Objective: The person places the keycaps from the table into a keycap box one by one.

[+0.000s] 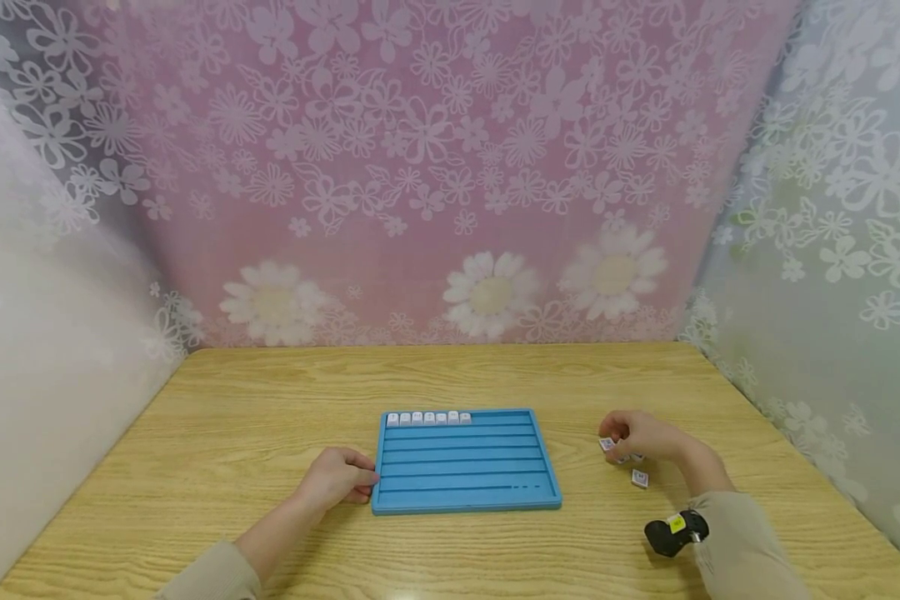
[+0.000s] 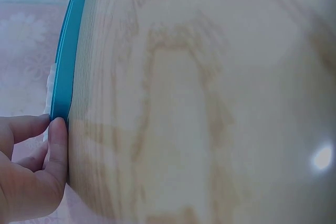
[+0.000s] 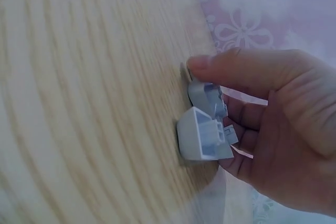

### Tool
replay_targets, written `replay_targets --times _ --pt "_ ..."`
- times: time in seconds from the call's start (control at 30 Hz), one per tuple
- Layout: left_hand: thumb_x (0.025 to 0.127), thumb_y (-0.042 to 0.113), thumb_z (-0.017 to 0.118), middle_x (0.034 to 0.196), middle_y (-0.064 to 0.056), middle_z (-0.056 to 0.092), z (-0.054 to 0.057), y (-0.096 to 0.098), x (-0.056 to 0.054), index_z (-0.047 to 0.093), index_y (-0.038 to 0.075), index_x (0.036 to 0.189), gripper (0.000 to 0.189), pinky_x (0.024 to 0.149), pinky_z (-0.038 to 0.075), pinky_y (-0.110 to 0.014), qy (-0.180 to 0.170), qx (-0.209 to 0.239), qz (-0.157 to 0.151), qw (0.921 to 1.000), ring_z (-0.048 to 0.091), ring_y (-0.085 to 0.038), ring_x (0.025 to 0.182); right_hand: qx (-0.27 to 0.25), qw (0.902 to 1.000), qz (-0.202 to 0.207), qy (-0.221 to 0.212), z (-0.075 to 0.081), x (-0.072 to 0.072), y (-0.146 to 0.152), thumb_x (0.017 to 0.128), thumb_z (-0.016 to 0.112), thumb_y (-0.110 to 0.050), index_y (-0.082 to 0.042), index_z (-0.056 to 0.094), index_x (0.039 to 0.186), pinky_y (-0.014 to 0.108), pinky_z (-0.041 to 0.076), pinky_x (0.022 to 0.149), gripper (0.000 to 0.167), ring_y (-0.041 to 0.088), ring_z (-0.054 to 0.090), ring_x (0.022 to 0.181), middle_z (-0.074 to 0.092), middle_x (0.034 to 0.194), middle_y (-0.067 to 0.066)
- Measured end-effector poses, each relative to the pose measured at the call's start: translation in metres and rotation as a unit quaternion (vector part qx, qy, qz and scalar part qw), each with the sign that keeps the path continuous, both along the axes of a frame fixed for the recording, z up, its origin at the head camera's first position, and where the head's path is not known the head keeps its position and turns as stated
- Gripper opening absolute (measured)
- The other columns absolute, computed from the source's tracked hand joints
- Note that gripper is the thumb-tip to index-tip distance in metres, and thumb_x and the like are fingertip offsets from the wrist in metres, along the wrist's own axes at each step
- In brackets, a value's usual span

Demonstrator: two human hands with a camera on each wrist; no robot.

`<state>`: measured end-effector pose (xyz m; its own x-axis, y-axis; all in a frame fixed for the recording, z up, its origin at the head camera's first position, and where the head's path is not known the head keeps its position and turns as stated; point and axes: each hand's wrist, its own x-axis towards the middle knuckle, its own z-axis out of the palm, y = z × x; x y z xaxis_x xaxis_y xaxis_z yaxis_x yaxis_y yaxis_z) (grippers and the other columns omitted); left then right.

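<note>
A blue tray [image 1: 457,468] with several long grooves lies on the table. White keycaps [image 1: 430,418] stand in a row along its top groove, from the left corner to about the middle. My left hand [image 1: 339,477] holds the tray's left edge; in the left wrist view its thumb [image 2: 58,132] and index finger pinch the rim. Off to the right, my right hand [image 1: 645,437] is low over loose keycaps, with a keycap [image 1: 607,444] between thumb and index finger. Two upturned keycaps [image 3: 202,135] show below the thumb in the right wrist view, partly covering the other fingers.
A single keycap [image 1: 640,478] lies apart, just in front of the right hand. The wooden table [image 1: 270,392] reaches back to a flowered pink curtain [image 1: 435,208], with pale hangings at both sides. A black device [image 1: 675,532] is worn on the right wrist.
</note>
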<state>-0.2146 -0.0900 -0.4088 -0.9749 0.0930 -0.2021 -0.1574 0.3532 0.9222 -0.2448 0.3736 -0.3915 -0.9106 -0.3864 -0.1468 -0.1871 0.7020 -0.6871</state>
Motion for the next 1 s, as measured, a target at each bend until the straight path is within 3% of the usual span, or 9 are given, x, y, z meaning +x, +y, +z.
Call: replay_targets --times 0.27,0.53,1.0 --pt "0.08 -0.004 0.065 0.072 -0.011 0.058 -0.0005 0.0005 0.0006 0.062 -0.009 0.09 0.012 0.056 0.055 -0.029 0.003 0.0 0.0 1.0 0.056 -0.016 0.06 -0.014 0.9998 -0.011 -0.002 -0.0034 0.0004 -0.002 0.079 0.068 -0.003 0.003 0.053 0.098 0.027 0.036 0.056 0.025 0.018 0.041 0.068 0.045 0.077 0.004" --pt "0.079 -0.003 0.065 0.071 -0.011 0.058 -0.0008 0.0004 0.0007 0.063 -0.009 0.09 0.013 0.057 0.055 -0.029 0.005 0.002 0.003 1.0 0.056 -0.016 0.06 -0.021 0.9997 0.005 0.012 -0.005 -0.0015 -0.0001 0.08 0.068 -0.004 0.002 0.055 0.095 0.026 0.037 0.055 0.021 0.016 0.043 0.066 0.046 0.076 0.003" --pt "0.08 -0.003 0.066 0.072 -0.011 0.058 -0.0015 -0.0006 -0.0004 0.062 -0.009 0.091 0.013 0.058 0.055 -0.03 0.006 0.003 -0.001 1.0 0.056 -0.017 0.061 -0.004 0.9995 -0.011 0.03 -0.0009 0.0014 -0.0039 0.08 0.07 -0.008 0.002 0.059 0.095 0.03 0.044 0.06 0.021 0.018 0.047 0.072 0.057 0.082 0.005"
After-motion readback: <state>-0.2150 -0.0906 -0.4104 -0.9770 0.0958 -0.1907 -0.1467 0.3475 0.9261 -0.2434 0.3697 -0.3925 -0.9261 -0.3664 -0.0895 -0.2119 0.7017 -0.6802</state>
